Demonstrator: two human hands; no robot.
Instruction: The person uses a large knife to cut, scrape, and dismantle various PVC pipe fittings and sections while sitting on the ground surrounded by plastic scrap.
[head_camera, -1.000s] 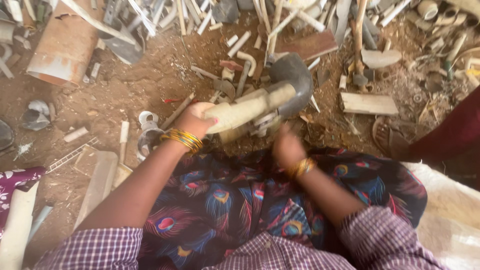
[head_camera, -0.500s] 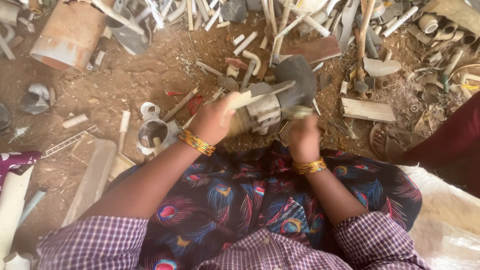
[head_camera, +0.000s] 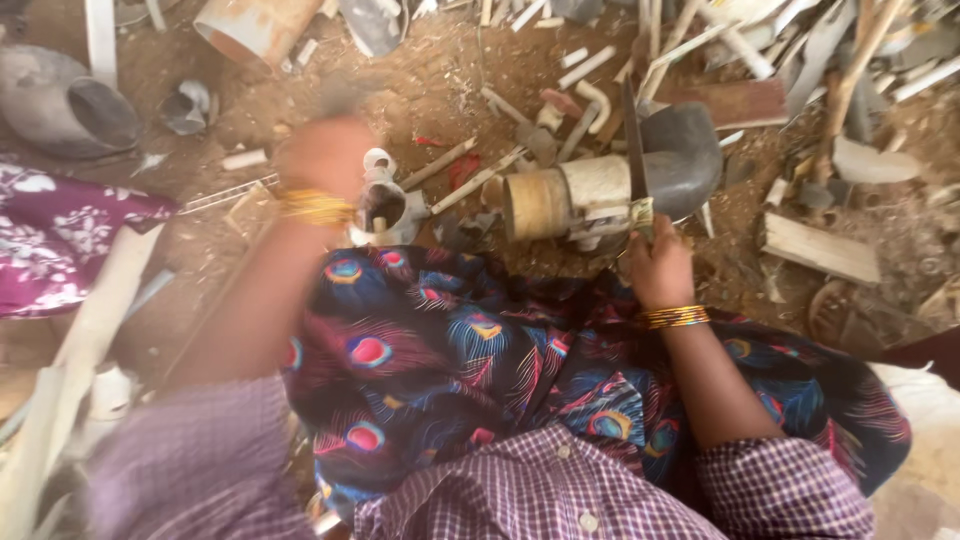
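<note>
In the head view, a person sits on dirt ground strewn with cut plastic pipe scraps, a peacock-print cloth (head_camera: 500, 370) over the lap. The right hand (head_camera: 655, 265) is closed around the lower end of a dark blade (head_camera: 633, 140) that stands upright against a pipe fitting (head_camera: 610, 180), a grey elbow with a pale collar and a tan stub pointing left. The fitting lies on the ground just past the knees, touching the blade. The left hand (head_camera: 325, 155) is raised and badly blurred; whether that grip is closed on anything cannot be told, though a faint grey smear shows above it. Just beside it sits a small white fitting (head_camera: 385, 200), and a grey pot (head_camera: 70, 110) and a rusty cylinder (head_camera: 255, 25) lie further off to the left. A wood block (head_camera: 820, 250) rests well apart on the right. As a judgement, the work looks midway: the blade is set on the joint between collar and elbow, yet the fitting is whole, with no split or parted piece showing, so separating it remains to be done.
</note>
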